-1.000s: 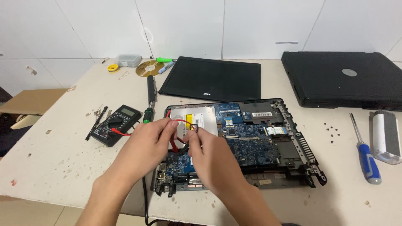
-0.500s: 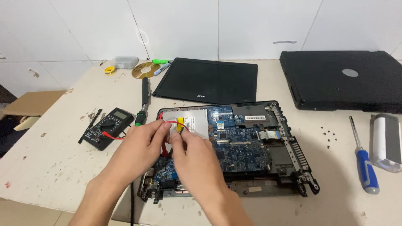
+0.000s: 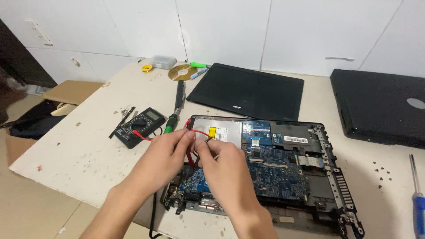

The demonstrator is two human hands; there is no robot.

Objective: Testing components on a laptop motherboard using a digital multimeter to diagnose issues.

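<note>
An opened laptop base (image 3: 330, 177) lies on the table with its blue circuit board (image 3: 274, 172) and a silver drive (image 3: 226, 132) showing. Both my hands hover over its left part. My left hand (image 3: 166, 155) pinches a red test probe (image 3: 191, 156) whose red wire (image 3: 199, 132) loops up over the drive. Beside it, my right hand (image 3: 223, 166) is closed around a thin dark probe, mostly hidden by the fingers. The probe tips point down at the board. A black multimeter (image 3: 141, 125) lies to the left, with a red lead running from it toward my hands.
A detached dark laptop screen panel (image 3: 248, 90) lies behind the base, a closed black laptop (image 3: 380, 106) at the right. A soldering iron (image 3: 177, 104), a disc (image 3: 181, 72), a small plastic box (image 3: 163, 62), loose screws (image 3: 380, 170) and a blue-handled screwdriver (image 3: 417, 203) lie around. A cardboard box (image 3: 66, 93) stands off the table's left.
My view has shifted so the laptop base sits further right. My hands stay together over the board's left part, still holding the probes.
</note>
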